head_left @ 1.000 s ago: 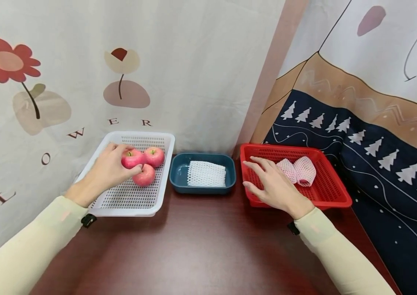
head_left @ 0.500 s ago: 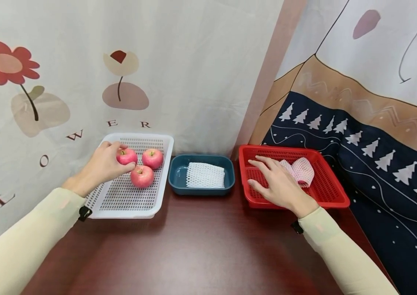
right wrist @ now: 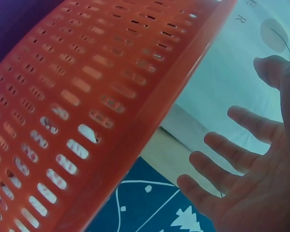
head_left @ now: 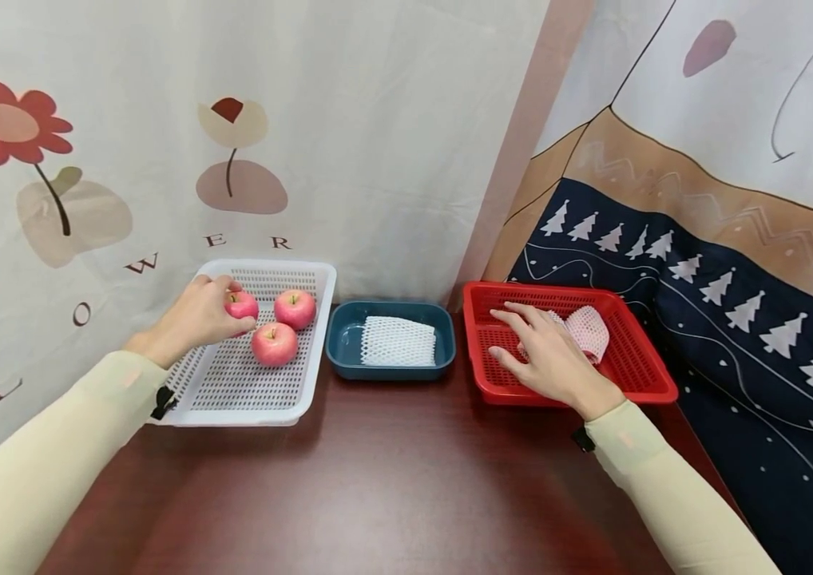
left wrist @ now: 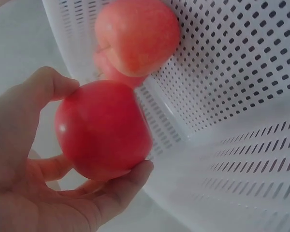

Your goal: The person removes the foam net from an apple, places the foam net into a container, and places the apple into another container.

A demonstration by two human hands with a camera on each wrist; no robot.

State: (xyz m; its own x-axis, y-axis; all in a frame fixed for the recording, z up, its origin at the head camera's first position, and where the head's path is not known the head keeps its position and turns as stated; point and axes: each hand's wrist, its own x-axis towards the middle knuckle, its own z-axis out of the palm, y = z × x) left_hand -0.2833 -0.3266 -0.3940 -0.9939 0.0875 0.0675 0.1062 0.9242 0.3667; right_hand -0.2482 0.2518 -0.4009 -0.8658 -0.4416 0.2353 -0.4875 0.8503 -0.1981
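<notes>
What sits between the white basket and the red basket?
In the head view, a blue tray holding white netting sits between them.

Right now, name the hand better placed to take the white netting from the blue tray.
Probably the right hand: it's open and holds nothing, while the left hand grips an apple.
</notes>
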